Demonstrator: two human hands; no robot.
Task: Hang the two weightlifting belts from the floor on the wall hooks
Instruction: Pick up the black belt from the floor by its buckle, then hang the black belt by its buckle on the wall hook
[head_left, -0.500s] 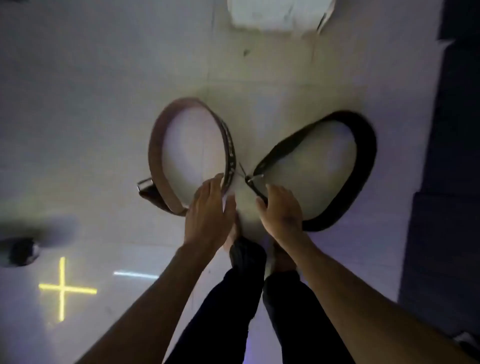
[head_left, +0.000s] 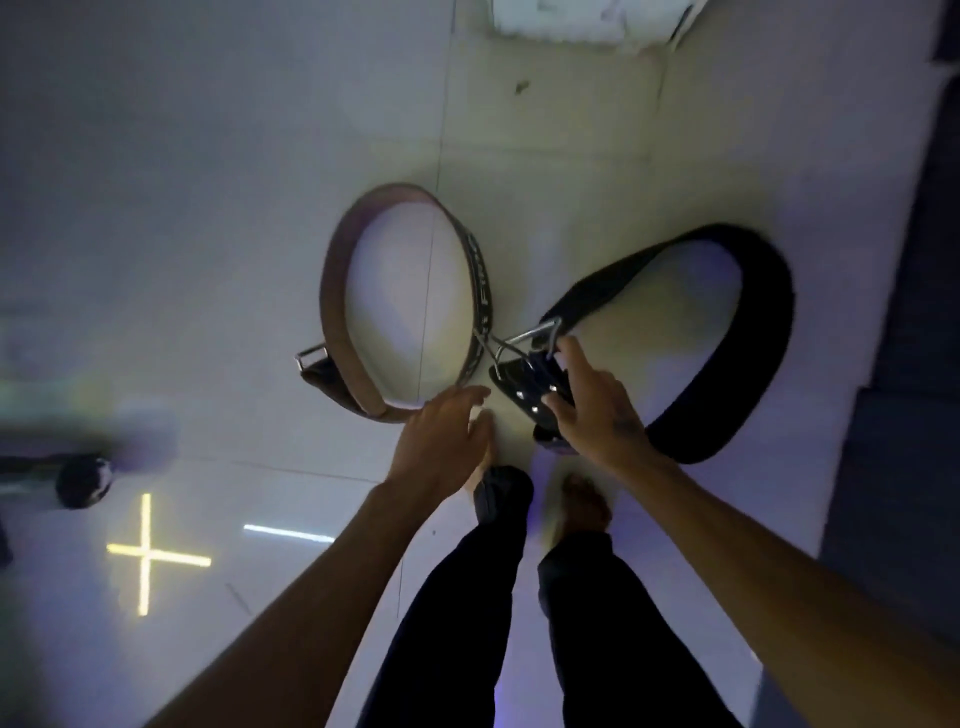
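Both belts lay on the floor (head_left: 208, 260) just in front of the person's feet, each curled into a loop that stood on its edge. The brown belt (head_left: 332, 291) was to the left and the black belt (head_left: 769, 312) to the right, and the two loops came together at the middle, where their metal buckles (head_left: 524, 338) seemed to touch or cross; I could not tell whether they were caught in each other.

The left hand (head_left: 441, 436) was open, with the fingers stretched forward, at the near end of the brown loop. It hovered over the edge or only brushed it, without any grip. The right hand (head_left: 592, 410) was at the strap end of the black belt, with the fingers spread over the part with the rivets and the buckle, touching it. The fingers were not closed around it, as far as the picture showed.

So each belt lay straight ahead of the hand on its own side, and each hand was the nearer one to its belt. The long axis of the brown loop ran away from the person, and that of the black loop ran away and to the right. I judge that the lift depended on the middle point, because the buckles were so close there. No wall hooks were in view.
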